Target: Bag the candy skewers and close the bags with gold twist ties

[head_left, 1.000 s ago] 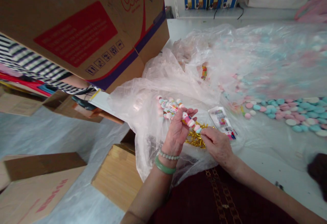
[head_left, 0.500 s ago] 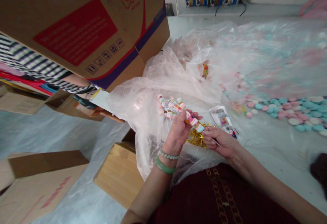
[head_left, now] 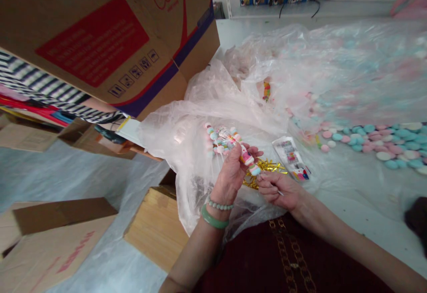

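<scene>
From my head view, my left grip point(head_left: 230, 172) is clenched around a bundle of marshmallow candy sticks point(head_left: 222, 139), which sits just above my fingers and in front of me. The bundle's long axis slants from upper left to lower right, with its lowest piece, a teal marshmallow point(head_left: 255, 169), pointing toward my right grip point(head_left: 276, 190). That right grip is the nearer of the two to the teal marshmallow, lying just beside it, and its fingers seem to pinch a thin white stick point(head_left: 281, 193), though they partly hide it. Gold tinsel ties point(head_left: 263, 170) lie just beneath my hands, on a crumpled clear plastic bag point(head_left: 173, 137). A printed candy wrapper point(head_left: 290, 159) rests just to the right. Farther right, pink and teal candy discs point(head_left: 376, 144) are spread across the tabletop point(head_left: 367, 199), with more showing pale under clear plastic point(head_left: 350, 70). A cardboard carton point(head_left: 93, 39) looms at upper left; what it holds, I cannot see.
</scene>
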The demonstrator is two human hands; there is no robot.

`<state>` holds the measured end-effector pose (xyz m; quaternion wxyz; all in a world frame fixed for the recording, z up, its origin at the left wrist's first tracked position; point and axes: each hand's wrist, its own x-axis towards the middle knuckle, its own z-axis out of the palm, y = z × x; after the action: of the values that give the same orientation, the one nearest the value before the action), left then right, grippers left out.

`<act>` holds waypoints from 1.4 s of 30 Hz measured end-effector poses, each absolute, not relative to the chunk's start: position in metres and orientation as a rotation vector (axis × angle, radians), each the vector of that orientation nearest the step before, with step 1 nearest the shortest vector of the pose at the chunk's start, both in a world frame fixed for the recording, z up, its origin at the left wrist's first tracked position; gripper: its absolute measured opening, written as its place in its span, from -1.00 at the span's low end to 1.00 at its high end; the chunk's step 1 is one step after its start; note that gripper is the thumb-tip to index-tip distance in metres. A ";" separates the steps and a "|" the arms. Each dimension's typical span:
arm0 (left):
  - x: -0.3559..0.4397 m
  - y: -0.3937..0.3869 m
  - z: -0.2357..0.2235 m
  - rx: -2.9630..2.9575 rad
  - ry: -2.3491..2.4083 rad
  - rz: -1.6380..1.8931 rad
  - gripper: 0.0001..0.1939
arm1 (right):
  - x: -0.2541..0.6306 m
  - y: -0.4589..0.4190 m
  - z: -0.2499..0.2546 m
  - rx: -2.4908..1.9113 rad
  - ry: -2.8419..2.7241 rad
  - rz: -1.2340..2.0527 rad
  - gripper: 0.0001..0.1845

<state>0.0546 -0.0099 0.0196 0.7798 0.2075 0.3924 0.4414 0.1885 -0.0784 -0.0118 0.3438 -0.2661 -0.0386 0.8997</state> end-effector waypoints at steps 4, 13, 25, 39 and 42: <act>0.057 -0.012 0.019 0.516 0.862 0.992 -0.62 | 0.183 -0.080 -0.006 -1.207 -0.580 1.836 -0.79; 0.065 -0.019 0.009 0.491 0.827 0.946 -0.61 | 0.178 -0.076 -0.003 -1.433 -1.036 1.334 -0.81; 0.058 -0.012 0.008 0.332 0.857 0.941 -0.69 | 0.193 -0.058 -0.016 -0.729 0.004 2.333 -0.78; 0.071 -0.013 0.007 0.180 0.846 1.043 -0.81 | 0.180 -0.073 0.007 -1.531 -0.974 1.355 -0.83; 0.071 -0.016 0.007 0.209 0.850 1.017 -0.77 | 0.174 -0.063 0.005 -1.566 -1.086 1.206 -0.83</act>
<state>0.0707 -0.0158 0.0071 0.7833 0.0967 0.3937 0.4712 0.1742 -0.0633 0.0052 0.4288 -0.6273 -0.4349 0.4831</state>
